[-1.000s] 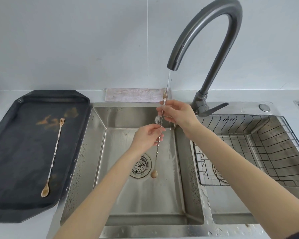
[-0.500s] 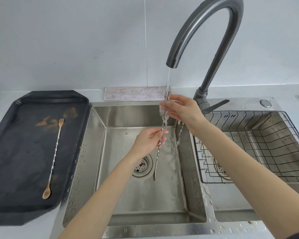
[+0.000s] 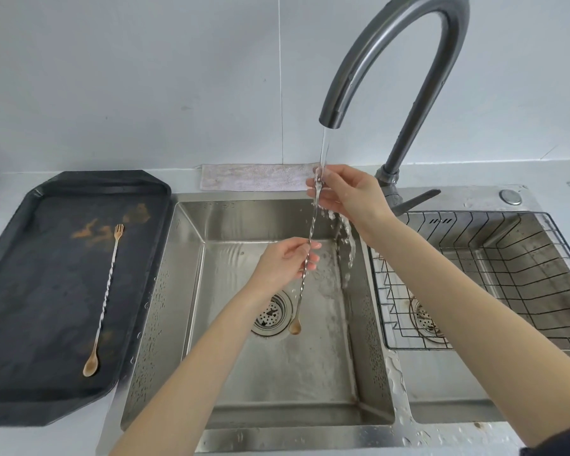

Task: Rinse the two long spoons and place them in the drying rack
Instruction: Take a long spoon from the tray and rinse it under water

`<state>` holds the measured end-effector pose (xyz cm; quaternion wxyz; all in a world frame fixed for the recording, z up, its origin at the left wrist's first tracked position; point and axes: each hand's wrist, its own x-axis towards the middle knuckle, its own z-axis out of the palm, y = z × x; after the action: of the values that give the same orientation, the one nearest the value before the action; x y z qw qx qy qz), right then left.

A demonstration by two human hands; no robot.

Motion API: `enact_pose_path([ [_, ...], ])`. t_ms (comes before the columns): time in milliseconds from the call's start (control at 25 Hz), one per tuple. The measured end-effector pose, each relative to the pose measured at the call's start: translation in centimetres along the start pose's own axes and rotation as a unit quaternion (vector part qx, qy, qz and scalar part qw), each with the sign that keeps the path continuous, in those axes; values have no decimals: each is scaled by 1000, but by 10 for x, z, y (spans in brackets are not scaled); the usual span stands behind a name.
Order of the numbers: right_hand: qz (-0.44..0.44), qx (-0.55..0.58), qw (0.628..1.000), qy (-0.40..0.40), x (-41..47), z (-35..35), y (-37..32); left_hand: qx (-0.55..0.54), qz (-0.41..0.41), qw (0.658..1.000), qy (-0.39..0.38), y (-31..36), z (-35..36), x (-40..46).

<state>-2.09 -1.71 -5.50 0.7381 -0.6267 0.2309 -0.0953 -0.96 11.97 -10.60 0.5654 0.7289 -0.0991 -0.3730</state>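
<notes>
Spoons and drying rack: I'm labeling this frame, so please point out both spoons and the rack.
Held spoon (image 3: pixel 311 229), head view, twisted shaft between the hands.
Tray spoon (image 3: pixel 105 296), head view, mid shaft.
Drying rack (image 3: pixel 474 214), head view, back rim wire.

The held spoon (image 3: pixel 305 268) has its top end hidden behind the right hand's fingers (image 3: pixel 323 204) and running water (image 3: pixel 323 149).

Bare forearms; dark sleeve (image 3: pixel 553 447) at right.

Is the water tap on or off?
On. A clear stream of water runs down from the faucet spout onto the spoon held over the sink.
</notes>
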Motion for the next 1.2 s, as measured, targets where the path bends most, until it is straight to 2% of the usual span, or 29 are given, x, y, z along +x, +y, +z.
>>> enact_pose_path([
  [120, -11, 32, 999, -4, -1, 0, -2, -1, -2, 1000, -5, -3, 1, -2],
  [320, -15, 28, 999, 38, -4, 2, 0, -17, 3, 1000, -8, -1, 0, -2],
  [480, 7, -5, 1000, 1, -9, 0, 1, -10, -1, 1000, -19, -5, 0, -4],
  [800, -9, -55, 998, 8, -7, 3, -12, -37, 5, 999, -10, 0, -2, -4],
  [960, -35, -96, 995, -13, 0, 6, -23, -42, 14, 999, -4, 12, -5, 3],
  [1200, -32, -94, 995, -15, -3, 0, -24, -65, 21, 998, 11, 20, 0, 6],
])
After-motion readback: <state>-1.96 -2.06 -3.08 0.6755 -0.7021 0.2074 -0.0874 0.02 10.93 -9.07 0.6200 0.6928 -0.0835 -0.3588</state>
